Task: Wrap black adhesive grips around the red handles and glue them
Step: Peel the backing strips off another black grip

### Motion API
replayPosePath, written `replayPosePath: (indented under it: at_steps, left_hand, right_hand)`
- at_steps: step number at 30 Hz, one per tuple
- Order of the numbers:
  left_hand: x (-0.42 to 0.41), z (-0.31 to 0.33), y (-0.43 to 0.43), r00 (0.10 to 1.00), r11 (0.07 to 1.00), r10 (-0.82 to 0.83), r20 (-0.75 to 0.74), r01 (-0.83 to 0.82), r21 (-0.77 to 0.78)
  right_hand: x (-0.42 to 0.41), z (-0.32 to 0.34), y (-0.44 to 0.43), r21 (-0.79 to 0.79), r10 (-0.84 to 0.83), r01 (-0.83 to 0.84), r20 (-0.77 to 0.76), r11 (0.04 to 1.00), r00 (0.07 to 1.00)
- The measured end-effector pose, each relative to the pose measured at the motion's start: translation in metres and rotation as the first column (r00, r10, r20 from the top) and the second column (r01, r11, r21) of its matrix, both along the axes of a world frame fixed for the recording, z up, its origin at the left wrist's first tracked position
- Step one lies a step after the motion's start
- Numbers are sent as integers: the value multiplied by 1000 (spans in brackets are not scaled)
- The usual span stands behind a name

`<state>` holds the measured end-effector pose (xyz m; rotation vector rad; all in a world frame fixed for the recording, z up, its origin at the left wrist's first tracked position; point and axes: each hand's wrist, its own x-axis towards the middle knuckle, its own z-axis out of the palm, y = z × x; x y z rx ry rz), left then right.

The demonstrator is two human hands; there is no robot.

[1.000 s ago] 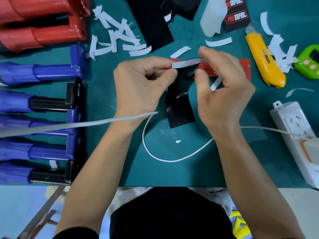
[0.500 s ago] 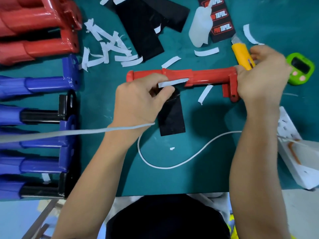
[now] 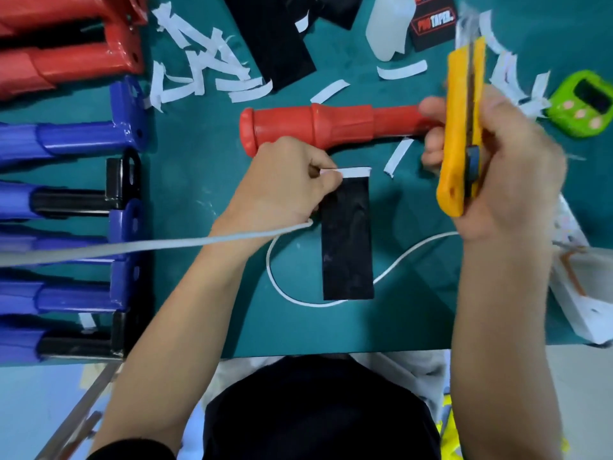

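Observation:
A red handle (image 3: 331,126) lies crosswise on the green mat, its flared end pointing left. Just below it a black adhesive grip (image 3: 346,240) lies flat, long side toward me, with a white backing strip (image 3: 355,172) along its far edge. My left hand (image 3: 285,184) pinches the left end of that strip at the grip's top corner. My right hand (image 3: 504,167) holds a yellow utility knife (image 3: 459,127) upright, to the right of the grip and in front of the handle's right end, which it hides.
Red handles (image 3: 66,44) and several blue ones (image 3: 73,141) are stacked at the left. Black grip sheets (image 3: 275,38), peeled white strips (image 3: 205,68), a green timer (image 3: 583,104), a white power strip (image 3: 583,293) and its cable (image 3: 298,298) surround the work spot.
My right hand left the handle's right end, picked up the yellow knife and brought it in toward the grip. The grip now lies flat below the handle.

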<state>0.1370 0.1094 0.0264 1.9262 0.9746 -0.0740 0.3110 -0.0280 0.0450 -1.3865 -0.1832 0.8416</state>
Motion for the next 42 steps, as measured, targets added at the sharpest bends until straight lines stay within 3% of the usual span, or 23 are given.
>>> replayPosePath:
  at_steps: [3,6,9,11,15,17,20,24,30,36,42]
  left_hand:
    - [0,1,-5,1000,971,-14,0,14,237]
    - [6,0,-3,990,951,70,125,-104,292]
    - [13,-2,6,950,927,200,238,-262,268]
    - [16,-5,11,947,920,226,228,-285,271]
    - [14,-10,15,974,893,209,91,-228,388]
    - [9,-10,15,977,841,199,73,-209,498]
    - [7,-10,11,995,757,52,89,-97,646]
    - [6,-14,4,990,781,-41,135,-52,622]
    - [1,-14,2,990,837,-100,101,29,547]
    - [4,-13,1,979,932,-76,190,2,363]
    - [5,-12,0,981,941,-86,176,21,339]
  right_hand:
    - [-16,-8,-5,-92,187,-182,50,979,981]
    - [-24,-17,-5,-131,334,-318,132,939,933]
    - [-27,-19,3,-183,311,-273,223,944,924]
    - [-28,-20,3,-218,281,-221,306,951,909]
    - [-24,-26,-5,-331,328,-165,532,929,781]
    - [-24,-26,-7,-351,355,-170,572,921,740]
    - [-24,-25,-7,-416,399,-152,609,897,686]
    - [-27,-23,-8,-535,447,-40,660,844,604]
    - [-36,-18,-6,-697,632,105,695,710,342]
    - [-40,-17,-6,-692,649,167,719,702,249]
    - [-41,-17,-6,-692,651,195,721,695,236]
